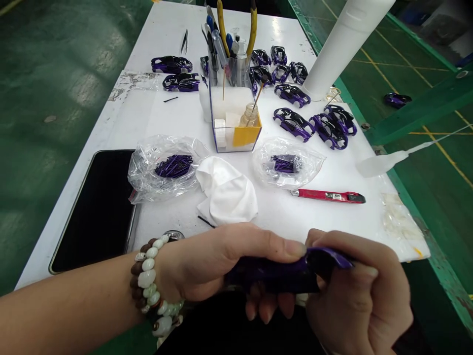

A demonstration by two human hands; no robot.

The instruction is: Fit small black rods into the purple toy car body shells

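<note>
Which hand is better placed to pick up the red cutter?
Right, probably: the right hand lies nearer the red cutter, while the left hand wraps most of the purple car shell and could hold it alone.

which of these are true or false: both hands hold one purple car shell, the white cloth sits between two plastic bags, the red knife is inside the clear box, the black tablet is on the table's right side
The left hand and right hand hold one purple car shell. True.
The white cloth lies between the left plastic bag and the right plastic bag. True.
The red knife is inside the clear box. False: it lies flat on the table, just in front of the right plastic bag.
The black tablet is on the table's right side. False: it lies at the left edge.
</note>
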